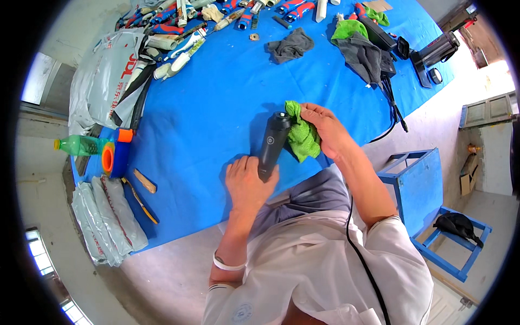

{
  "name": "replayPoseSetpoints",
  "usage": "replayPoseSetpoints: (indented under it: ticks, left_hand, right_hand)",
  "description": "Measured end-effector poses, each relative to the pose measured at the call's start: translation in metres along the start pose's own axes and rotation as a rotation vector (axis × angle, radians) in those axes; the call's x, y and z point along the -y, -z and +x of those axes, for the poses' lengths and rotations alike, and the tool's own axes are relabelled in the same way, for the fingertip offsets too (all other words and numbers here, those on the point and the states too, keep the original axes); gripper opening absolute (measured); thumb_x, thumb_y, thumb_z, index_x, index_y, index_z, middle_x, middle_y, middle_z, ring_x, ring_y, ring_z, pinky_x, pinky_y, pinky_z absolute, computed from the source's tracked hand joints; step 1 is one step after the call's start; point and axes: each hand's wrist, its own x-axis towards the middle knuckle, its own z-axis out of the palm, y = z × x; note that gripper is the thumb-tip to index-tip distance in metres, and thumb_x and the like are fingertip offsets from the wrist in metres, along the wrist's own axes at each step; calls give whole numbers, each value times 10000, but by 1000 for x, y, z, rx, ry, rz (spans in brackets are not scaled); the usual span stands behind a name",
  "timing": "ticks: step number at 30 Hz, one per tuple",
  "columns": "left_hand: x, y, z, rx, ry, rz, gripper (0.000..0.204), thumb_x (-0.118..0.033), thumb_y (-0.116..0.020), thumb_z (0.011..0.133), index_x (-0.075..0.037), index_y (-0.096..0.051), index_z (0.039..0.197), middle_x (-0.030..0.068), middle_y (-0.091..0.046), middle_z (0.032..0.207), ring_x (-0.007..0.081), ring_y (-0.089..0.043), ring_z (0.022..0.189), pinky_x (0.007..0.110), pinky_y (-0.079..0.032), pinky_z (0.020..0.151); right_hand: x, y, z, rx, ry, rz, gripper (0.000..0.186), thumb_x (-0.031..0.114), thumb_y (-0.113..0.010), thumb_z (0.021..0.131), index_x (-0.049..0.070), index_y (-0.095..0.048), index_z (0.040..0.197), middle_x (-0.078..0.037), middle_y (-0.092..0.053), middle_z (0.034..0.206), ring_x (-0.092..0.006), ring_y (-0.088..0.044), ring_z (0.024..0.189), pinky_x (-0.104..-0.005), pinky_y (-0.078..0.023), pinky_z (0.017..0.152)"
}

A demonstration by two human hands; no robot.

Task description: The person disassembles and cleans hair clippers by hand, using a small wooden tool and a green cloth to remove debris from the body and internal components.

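Observation:
My left hand (250,181) is wrapped round the lower end of a black cylindrical device (272,142), tilted with its capped end pointing away from me. A round mark and a small light-coloured tip show on the device. In my right hand (327,130), a bright green cloth (305,141) is pinched at its upper edge. The cloth hangs beside the device's capped end and seems to touch it. Both hands are over the near edge of the blue-covered table (200,135).
A green bottle (81,145), an orange-and-blue tape dispenser (120,154), a brush (142,203) and grey plastic bags (105,222) lie at left. Several red-and-blue tools (165,30) crowd the far side. Grey cloths (291,46), cables (392,103) and a blue stool (420,184) are farther right.

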Motion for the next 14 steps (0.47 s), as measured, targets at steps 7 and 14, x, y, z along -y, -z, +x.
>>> replayPoseSetpoints:
  ticks: [7,14]
  left_hand:
    - [2,4,-1,21,9,-57,343,-273,-793,667,-60,-527,703,109,-568,689,322,-565,664,431,-424,643]
    - [7,4,-6,81,-2,-121,285,-252,-782,668,-56,-593,752,98,-620,740,310,-605,729,426,-421,696]
  right_hand:
    - [-4,-10,1,215,3,134,262,181,-524,1002,2,-593,1181,-68,-675,1006,-143,-676,839,-285,-575,714]
    - [-5,-25,-23,302,82,55,417,253,-636,931,-46,-579,1215,-100,-676,1045,-160,-672,882,-298,-565,791]
